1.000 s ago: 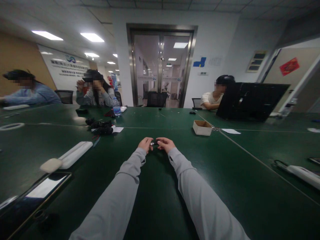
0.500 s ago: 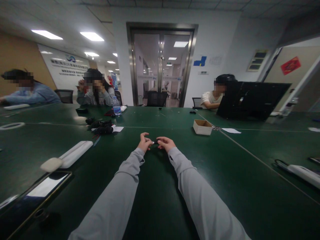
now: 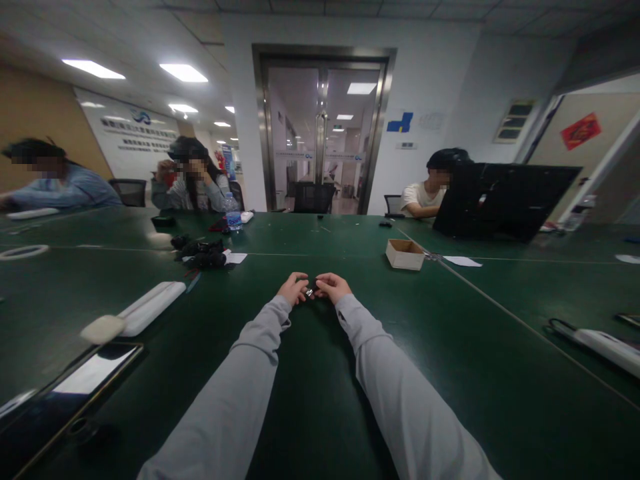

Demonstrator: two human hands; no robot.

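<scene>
Just above the green table, in the middle of the head view, both hands meet at a small dark piece with a shiny metal end (image 3: 309,293). It is too small for me to name its kind. My right hand (image 3: 333,286) pinches its dark part from the right, thumb and fingers closed. From the left, my left hand (image 3: 293,289) curls its fingers onto the metal end. The fingers hide much of the piece.
An open cardboard box (image 3: 405,255) stands right of my hands. To the left lie black gear (image 3: 203,252), a white power strip (image 3: 154,308) and a phone (image 3: 95,373). Beyond are a water bottle (image 3: 233,213), a black monitor (image 3: 505,200) and several seated people.
My left hand's raised finger has come down and curled in toward the piece. The metal end has tilted downward and faces nearer to me. The right hand stays nearly in place.
</scene>
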